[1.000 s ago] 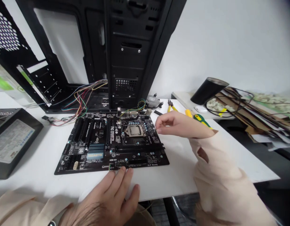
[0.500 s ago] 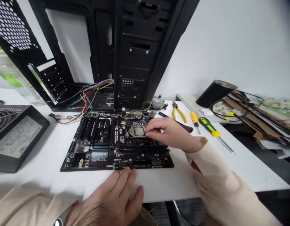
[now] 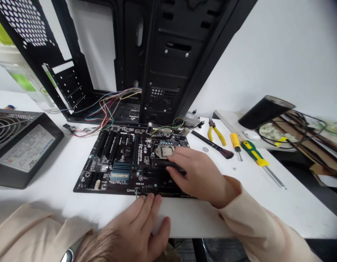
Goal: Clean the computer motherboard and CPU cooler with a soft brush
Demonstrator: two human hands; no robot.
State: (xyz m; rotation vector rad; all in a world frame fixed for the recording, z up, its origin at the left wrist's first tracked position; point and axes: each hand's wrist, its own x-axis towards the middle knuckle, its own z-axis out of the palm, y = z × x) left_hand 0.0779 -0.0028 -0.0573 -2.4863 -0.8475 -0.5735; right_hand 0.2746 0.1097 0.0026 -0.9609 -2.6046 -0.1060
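A black Gigabyte motherboard [image 3: 128, 145] lies flat on the white table. On it, a silver processor [image 3: 166, 151] sits in its metal-framed socket. My right hand [image 3: 198, 173] reaches over the board from the right. Its index fingertip is at the socket's lower right edge, and the thumb is parted from it with dark board visible in the gap. Other fingers of that hand are partly hidden. My left hand [image 3: 138, 222] lies with fingers stretched out, tips at the board's front edge beside a thin green wire [image 3: 136, 193].
Behind the board stands a black computer case [image 3: 163, 72] with loose coloured wires [image 3: 108, 109]. A power supply [image 3: 28, 149] is on the left. On the right lie a brush [image 3: 212, 144], yellow pliers [image 3: 217, 134], a short screwdriver [image 3: 235, 143] and a longer green-yellow screwdriver [image 3: 255, 153].
My right thumb and index finger have parted from a pinch beside the socket, and the hand has come lower over the board. My left hand stays at the front edge. The view has shifted slightly.
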